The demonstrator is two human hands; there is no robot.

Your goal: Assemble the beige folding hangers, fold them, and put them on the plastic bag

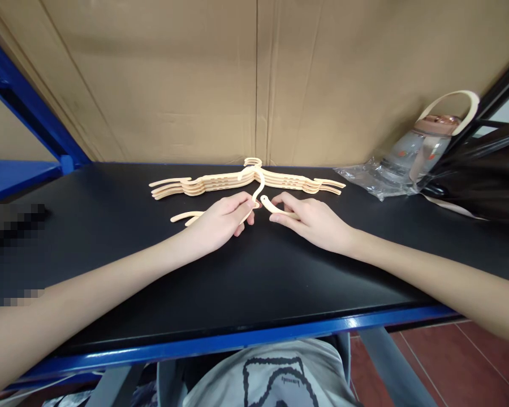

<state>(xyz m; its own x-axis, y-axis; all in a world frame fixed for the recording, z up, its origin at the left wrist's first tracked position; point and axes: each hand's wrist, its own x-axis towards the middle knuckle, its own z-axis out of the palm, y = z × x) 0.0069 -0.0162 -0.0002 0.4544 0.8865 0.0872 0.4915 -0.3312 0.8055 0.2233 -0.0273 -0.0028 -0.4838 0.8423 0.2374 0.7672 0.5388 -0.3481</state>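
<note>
My left hand (pixel 227 219) grips a cream plastic hanger piece (pixel 259 186) whose hook curves up from my fingertips. An arm of that piece sticks out to the left beneath the hand. In my right hand (pixel 307 217) is a separate hanger arm (pixel 268 204), pinched between thumb and fingers, with a small hole at its rounded end. That end points at the hook's base; a narrow gap seems to part them. Just behind both hands lies a stack of several cream clothes hangers (pixel 220 182), their hooks toward the back wall.
A clear water bottle (pixel 424 150) with a cream carry loop stands at the right, beside a crumpled clear plastic bag (pixel 371 178). Cardboard (pixel 173 85) lines the back. The black tabletop (pixel 246 282) ends in a blue front edge (pixel 237 339). A black bag-like object (pixel 483 169) sits far right.
</note>
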